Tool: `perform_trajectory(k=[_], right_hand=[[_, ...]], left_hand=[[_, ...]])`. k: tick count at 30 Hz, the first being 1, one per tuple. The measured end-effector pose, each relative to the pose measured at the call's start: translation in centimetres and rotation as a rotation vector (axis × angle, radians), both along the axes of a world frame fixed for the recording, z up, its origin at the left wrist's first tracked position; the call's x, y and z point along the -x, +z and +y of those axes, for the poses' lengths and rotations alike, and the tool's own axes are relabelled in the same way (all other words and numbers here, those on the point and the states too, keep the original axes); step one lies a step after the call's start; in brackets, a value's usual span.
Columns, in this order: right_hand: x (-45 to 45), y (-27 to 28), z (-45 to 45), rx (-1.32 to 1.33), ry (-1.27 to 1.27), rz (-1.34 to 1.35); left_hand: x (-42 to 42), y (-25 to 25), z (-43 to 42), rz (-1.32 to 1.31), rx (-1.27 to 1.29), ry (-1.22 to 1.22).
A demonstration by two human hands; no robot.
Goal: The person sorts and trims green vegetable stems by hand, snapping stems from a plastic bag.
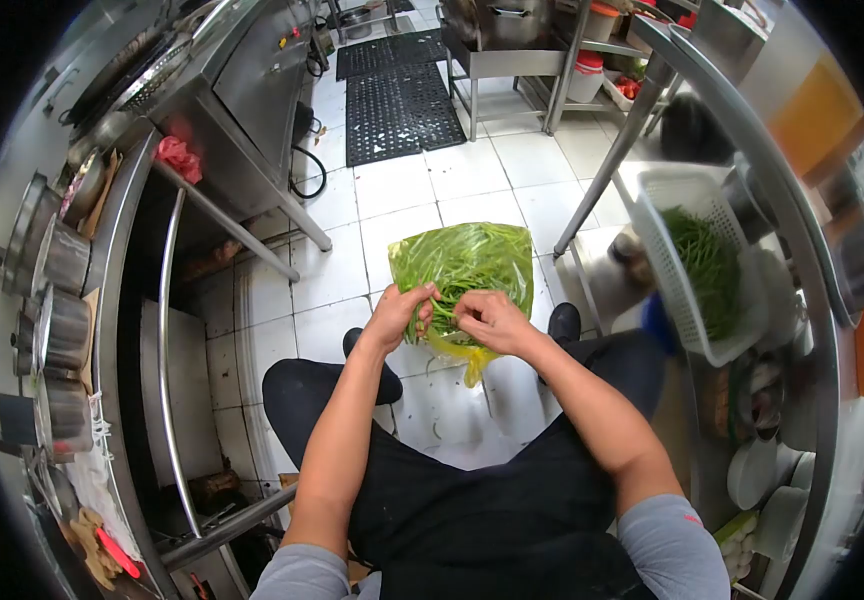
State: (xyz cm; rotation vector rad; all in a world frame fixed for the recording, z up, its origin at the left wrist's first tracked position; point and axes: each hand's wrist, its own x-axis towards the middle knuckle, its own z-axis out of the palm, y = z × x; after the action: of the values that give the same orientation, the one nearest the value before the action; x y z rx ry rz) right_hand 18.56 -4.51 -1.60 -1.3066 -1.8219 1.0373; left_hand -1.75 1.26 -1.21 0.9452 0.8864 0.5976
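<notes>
Between my knees a yellow translucent plastic bag (407, 243) rests low over the tiled floor, filled with thin green vegetable stems (477, 265). My left hand (398, 316) is closed around some of these stems at the bag's left edge. Over the front of the pile, my right hand (493, 321) has its fingers pinched together at the stems, a little apart from the left. What exactly lies between the right fingertips is too small to tell. At my right, a white plastic basket (664, 265) holds more cut greens (700, 270).
A metal counter with pots (60, 255) runs along my left, with a steel rail (165, 370) below. On the right stands a steel rack (752, 110) with stacked bowls (752, 475) low down. Black rubber mats (402, 110) lie on the white tiles ahead.
</notes>
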Motion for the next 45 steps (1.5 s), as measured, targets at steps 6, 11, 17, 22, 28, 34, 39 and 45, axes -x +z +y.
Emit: perform_trajectory(k=[6, 11, 17, 22, 28, 34, 39, 45], right_hand=[[-1.0, -0.8, 1.1, -0.217, -0.305, -0.153], [-2.2, -0.8, 1.4, -0.032, -0.337, -0.399], [-0.5, -2.8, 0.9, -0.298, -0.359, -0.423], [1.2, -4.5, 0.4, -0.27, -0.049, -0.339], [4.5, -7.7, -1.8, 0.117, -0.005, -0.445], [4.8, -9.0, -1.5, 0.126, 0.102, -0.612], [4.1, -8.7, -1.5, 0.193, 0.113, -0.587], [2.3, -7.3, -0.1, 0.169, 0.042, -0.507]], left_hand=[[-0.8, 0.6, -0.6, 0.215, -0.162, 0.04], [0.2, -2.3, -1.2, 0.546, -0.646, -0.236], [1.0, -3.5, -2.0, 0.93, -0.668, -0.704], [2.1, -1.3, -1.4, 0.892, -0.435, -0.753], [1.1, 1.7, -1.6, 0.883, -0.306, -0.752], [1.6, 0.9, -0.8, 0.809, -0.247, -0.692], [1.2, 1.2, -0.7, 0.828, -0.222, -0.688], [2.2, 0.2, -0.2, 0.725, -0.23, -0.498]])
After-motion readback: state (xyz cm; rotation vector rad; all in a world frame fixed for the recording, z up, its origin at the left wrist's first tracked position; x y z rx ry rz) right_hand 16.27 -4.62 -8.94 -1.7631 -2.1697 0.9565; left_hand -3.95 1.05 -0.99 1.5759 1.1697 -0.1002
